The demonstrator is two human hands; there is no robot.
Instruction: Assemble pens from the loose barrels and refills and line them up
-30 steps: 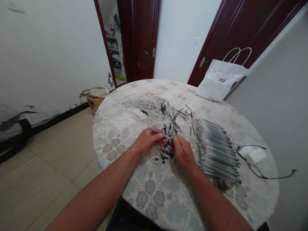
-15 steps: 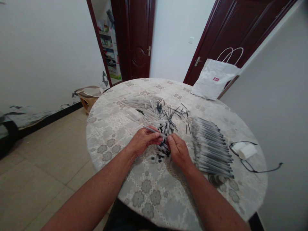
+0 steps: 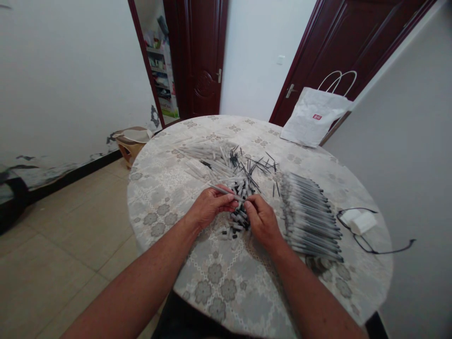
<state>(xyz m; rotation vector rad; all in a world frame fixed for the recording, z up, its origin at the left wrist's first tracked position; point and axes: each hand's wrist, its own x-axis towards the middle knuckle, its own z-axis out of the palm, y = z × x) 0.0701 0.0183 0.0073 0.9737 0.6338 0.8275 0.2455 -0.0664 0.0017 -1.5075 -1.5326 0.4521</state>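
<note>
My left hand is closed around a slim pen, whose far end sticks out to the upper left past my fingers. At the pen's other end, my right hand pinches with thumb and forefinger; any small part between those fingertips is hidden. Just below and between both hands lies a pile of small black and clear caps. Beyond them are loose white pen barrels and thin dark refills. To the right of my right hand, a stack of pens lies in a neat row with dark tips pointing right.
The round table has a flowered cloth. Eyeglasses and a folded white item rest at the right edge. A small round object is partly behind my right forearm. A white paper bag stands at the back right.
Both hands stay at almost the same spot with the pen between them. My right fingertips have shifted very slightly at the pen's end.
</note>
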